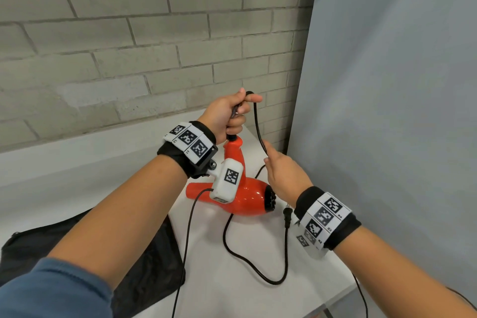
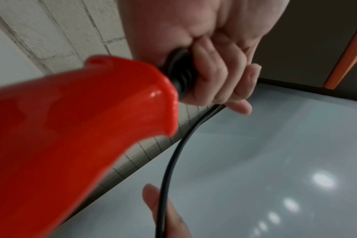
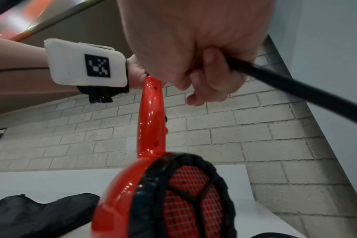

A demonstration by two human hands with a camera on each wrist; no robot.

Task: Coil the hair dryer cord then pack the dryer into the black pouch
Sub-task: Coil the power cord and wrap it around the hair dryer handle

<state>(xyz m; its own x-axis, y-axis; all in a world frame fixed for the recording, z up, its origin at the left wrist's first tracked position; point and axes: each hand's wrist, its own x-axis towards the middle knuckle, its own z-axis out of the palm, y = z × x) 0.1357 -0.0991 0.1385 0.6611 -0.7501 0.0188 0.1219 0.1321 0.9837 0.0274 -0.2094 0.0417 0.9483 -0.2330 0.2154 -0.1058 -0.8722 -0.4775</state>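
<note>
A glossy red-orange hair dryer (image 1: 244,195), its rear grille ringed in black over red mesh, stands on a pale grey-white surface (image 1: 232,297). Its cord (image 1: 258,263) and plug (image 1: 287,217) are black. At 7 o'clock lies the black pouch (image 1: 144,263). Black wristbands (image 1: 326,219) carry white tags with black square-code patterns. Behind runs a grey brick wall (image 1: 129,46); a blue sleeve (image 1: 51,292) shows.

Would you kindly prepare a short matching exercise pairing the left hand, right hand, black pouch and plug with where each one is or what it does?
Things:
1. left hand
2. right hand
3. black pouch
4. plug

States:
A. lies flat on the table's left side
B. grips the cord where it leaves the dryer handle
C. pinches the cord lower down
D. rests on the table beside the right wrist

Pairs: 1-B, 2-C, 3-A, 4-D
</note>
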